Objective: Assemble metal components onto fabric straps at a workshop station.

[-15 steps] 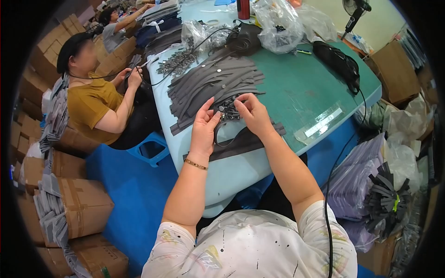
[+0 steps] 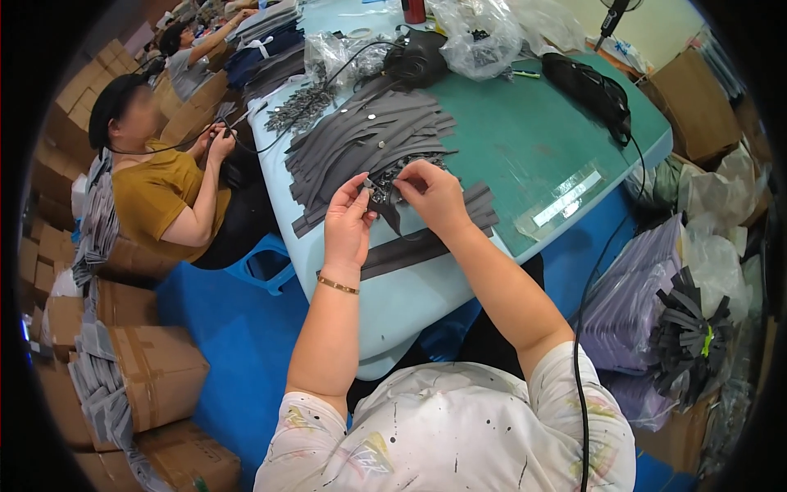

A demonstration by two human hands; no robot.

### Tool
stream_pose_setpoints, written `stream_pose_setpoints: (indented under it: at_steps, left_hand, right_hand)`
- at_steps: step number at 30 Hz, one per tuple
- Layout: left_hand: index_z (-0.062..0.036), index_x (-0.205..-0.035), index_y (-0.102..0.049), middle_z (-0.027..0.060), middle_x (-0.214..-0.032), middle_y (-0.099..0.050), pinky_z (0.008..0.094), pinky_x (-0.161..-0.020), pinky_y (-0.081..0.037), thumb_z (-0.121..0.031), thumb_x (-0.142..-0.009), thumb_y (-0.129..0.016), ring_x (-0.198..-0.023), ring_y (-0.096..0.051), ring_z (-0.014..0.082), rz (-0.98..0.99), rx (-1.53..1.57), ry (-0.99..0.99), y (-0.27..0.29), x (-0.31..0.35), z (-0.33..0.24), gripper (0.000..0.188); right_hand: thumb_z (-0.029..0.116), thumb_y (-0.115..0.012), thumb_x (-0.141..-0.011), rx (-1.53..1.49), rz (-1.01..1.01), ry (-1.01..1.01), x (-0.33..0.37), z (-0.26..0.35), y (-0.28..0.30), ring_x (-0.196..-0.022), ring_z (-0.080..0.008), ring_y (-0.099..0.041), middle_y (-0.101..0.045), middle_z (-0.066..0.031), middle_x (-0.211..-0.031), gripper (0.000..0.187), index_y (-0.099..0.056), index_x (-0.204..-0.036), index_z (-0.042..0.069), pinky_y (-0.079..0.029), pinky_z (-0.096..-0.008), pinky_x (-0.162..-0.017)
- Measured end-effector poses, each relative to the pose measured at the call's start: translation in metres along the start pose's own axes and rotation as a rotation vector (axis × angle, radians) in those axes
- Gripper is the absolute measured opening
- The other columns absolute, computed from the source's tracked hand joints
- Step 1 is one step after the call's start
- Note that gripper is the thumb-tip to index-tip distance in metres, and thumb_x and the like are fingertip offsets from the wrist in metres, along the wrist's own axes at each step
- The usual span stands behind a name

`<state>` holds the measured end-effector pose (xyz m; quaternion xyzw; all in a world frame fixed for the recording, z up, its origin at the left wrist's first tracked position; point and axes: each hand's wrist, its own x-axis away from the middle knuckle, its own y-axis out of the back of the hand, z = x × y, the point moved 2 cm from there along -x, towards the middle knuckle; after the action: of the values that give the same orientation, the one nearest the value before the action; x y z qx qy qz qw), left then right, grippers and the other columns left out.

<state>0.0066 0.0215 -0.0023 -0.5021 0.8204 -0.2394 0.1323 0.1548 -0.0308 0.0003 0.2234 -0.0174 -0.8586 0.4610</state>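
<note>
My left hand (image 2: 348,223) is closed in a pinch on a dark grey strip (image 2: 388,215). A small metal-looking piece (image 2: 366,182) shows at its fingertips; its exact kind is too small to tell. To its right, my right hand (image 2: 432,195) has thumb and fingers pressed together, and whatever sits between them is hidden. Behind both hands lies a heap of small dark metal-looking pieces (image 2: 420,162). It rests on a wide pile of dark grey strips (image 2: 348,139). More flat strips (image 2: 410,252) lie below my hands, near the table edge.
On the table (image 2: 525,123) are clear plastic bags (image 2: 479,41), a black bag (image 2: 586,90) and another small-parts heap (image 2: 297,108). A co-worker (image 2: 164,180) sits at the left with hands raised. Cartons (image 2: 160,373) and wrapped stacks (image 2: 627,291) flank me; a black cable (image 2: 582,353) crosses my right arm.
The strip's loop below my hands has become a short hanging end near my left fingers. My right hand has come slightly left and stays pinched. The whole view has shifted a little.
</note>
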Motion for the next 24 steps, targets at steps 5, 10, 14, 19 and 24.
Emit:
stream_pose_setpoints:
  at_steps: [5,10,14,19,24]
  left_hand:
    - [-0.0046,-0.112,-0.058,-0.0011,-0.095,-0.057,0.02,-0.072,-0.041,-0.006,-0.089,-0.054,-0.081,-0.052,0.0067,0.065,-0.01,0.019,0.001,-0.004,0.005,0.023]
    - [-0.0014,-0.113,-0.055,0.0044,-0.102,-0.059,0.0231,-0.082,-0.044,-0.003,-0.091,-0.049,-0.09,-0.055,0.0111,0.139,-0.002,-0.009,0.002,-0.007,0.008,0.024]
    - [-0.0021,-0.11,-0.058,0.0021,-0.096,-0.059,0.0219,-0.079,-0.043,-0.003,-0.089,-0.052,-0.086,-0.053,0.0099,0.119,0.049,0.0,0.004,-0.007,0.006,0.022]
    - [-0.0021,-0.109,-0.058,0.0016,-0.095,-0.058,0.0215,-0.079,-0.042,-0.004,-0.089,-0.053,-0.085,-0.053,0.01,0.121,-0.007,0.002,0.001,-0.004,0.005,0.021]
    - [-0.0011,-0.11,-0.058,0.0028,-0.098,-0.059,0.0217,-0.08,-0.043,-0.003,-0.089,-0.052,-0.086,-0.054,0.0092,0.147,-0.199,-0.069,0.001,-0.003,0.004,0.021]
  right_hand:
    - [0.0,-0.065,-0.079,-0.433,0.221,0.059,0.003,-0.001,-0.009,-0.077,-0.0067,-0.057,-0.058,-0.0016,-0.086,0.013,-0.056,-0.089,0.002,-0.048,-0.0202,-0.069]
    - [0.001,-0.066,-0.08,-0.656,0.333,-0.139,0.0,-0.008,-0.011,-0.08,-0.0067,-0.058,-0.06,-0.0008,-0.087,0.019,-0.055,-0.094,0.002,-0.048,-0.02,-0.072]
    - [0.002,-0.066,-0.079,-0.633,0.303,-0.184,0.0,-0.005,-0.007,-0.076,-0.0065,-0.059,-0.063,-0.0026,-0.084,0.015,-0.06,-0.092,0.0,-0.048,-0.0208,-0.068]
    - [0.007,-0.066,-0.08,-0.539,0.359,-0.291,0.001,-0.007,-0.007,-0.077,-0.0067,-0.059,-0.065,-0.0018,-0.084,0.013,-0.063,-0.092,0.001,-0.047,-0.0204,-0.069]
    - [0.005,-0.066,-0.078,-0.504,0.384,-0.337,0.002,-0.003,-0.003,-0.074,-0.0076,-0.06,-0.066,-0.0036,-0.082,0.012,-0.064,-0.088,-0.002,-0.048,-0.0213,-0.069]
